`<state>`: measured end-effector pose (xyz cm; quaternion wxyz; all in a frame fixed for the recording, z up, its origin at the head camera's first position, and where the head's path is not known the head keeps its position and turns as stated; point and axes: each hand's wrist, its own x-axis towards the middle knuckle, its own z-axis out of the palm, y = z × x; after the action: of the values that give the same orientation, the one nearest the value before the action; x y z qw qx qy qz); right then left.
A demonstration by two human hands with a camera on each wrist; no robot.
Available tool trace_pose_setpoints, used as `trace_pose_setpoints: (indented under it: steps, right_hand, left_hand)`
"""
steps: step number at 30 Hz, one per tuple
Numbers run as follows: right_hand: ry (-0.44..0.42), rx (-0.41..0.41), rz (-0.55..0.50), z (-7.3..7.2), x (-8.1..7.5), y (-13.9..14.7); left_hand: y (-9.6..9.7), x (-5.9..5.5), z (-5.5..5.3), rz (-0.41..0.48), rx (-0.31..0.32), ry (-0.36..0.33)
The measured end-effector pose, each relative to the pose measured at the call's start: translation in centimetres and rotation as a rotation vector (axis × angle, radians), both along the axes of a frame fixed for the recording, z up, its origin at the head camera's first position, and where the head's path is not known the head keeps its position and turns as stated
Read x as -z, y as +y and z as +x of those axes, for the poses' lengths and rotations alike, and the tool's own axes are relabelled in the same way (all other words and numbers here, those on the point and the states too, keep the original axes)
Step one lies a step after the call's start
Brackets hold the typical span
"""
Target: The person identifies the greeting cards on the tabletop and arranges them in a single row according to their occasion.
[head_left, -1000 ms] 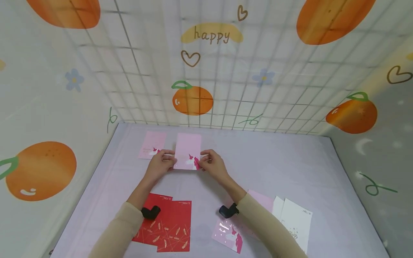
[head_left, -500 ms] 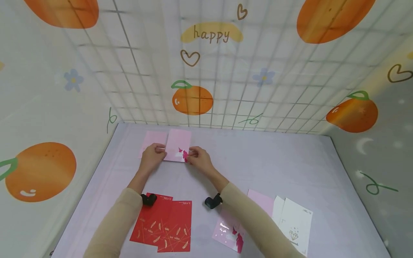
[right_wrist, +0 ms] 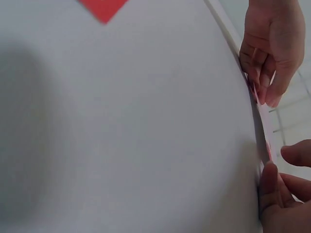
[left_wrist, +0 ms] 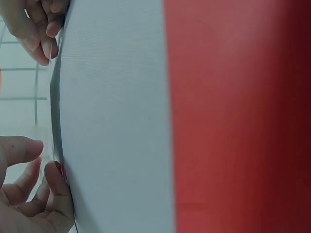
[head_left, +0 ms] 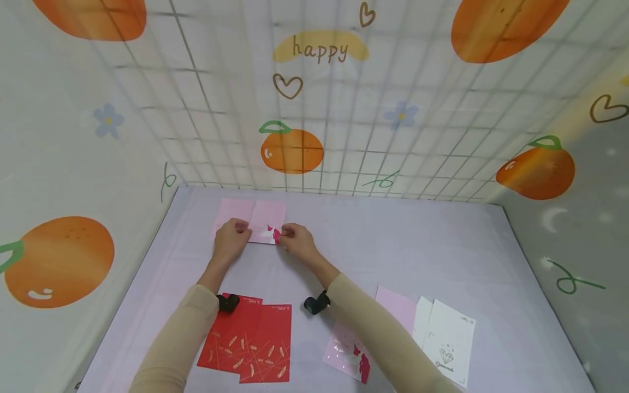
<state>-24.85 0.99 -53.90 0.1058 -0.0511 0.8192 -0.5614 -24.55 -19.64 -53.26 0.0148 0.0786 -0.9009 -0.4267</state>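
In the head view, the left hand (head_left: pixel 230 240) and right hand (head_left: pixel 300 243) are pinching a pink card (head_left: pixel 267 216) by its sides; it is sitting at the left's two o'clock, the right's ten. In the left wrist view, it is showing edge-on between hands at ten and eight o'clock; in the right wrist view, at two and four.

Pale walls (head_left: pixel 59 169) printed with oranges (head_left: pixel 292 151) and hearts (head_left: pixel 288 87) border a lilac-white tabletop (head_left: pixel 417 245).
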Motion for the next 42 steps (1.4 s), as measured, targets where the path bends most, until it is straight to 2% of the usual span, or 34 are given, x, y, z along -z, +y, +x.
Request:
trace_pose_setpoints:
  steps: [5,14,19,23,28,32,39,42]
  right_hand:
    - [-0.004,0.006,0.035,0.0,-0.4,-0.1]
    - [-0.025,0.023,0.033,0.2,-0.4,0.2]
    - [-0.003,0.017,0.017,0.4,-0.3,0.6]
    - [0.036,-0.011,0.006,0.9,-0.7,1.6]
    - [0.133,-0.054,0.037,1.9,-2.1,3.4]
    - [0.200,-0.076,0.041,2.9,-3.4,5.0]
    - [0.252,-0.086,0.028,5.2,-5.8,7.5]
    - [0.273,-0.087,0.022,6.2,-6.5,8.6]
  left_hand:
    - [0.2,-0.1,0.2,-0.024,-0.008,0.011]
    - [0.6,-0.2,0.4,-0.024,-0.010,0.021]
    - [0.9,-0.3,0.8,-0.021,-0.001,0.017]
    - [1.5,-0.9,1.8,0.001,0.028,0.026]
    - [2.5,-2.1,3.3,0.023,0.081,0.077]
    - [3.3,-3.2,4.6,0.047,0.106,0.089]
    - [4.2,-4.8,6.9,0.094,0.166,0.145]
    - [4.5,-5.5,7.9,0.118,0.187,0.150]
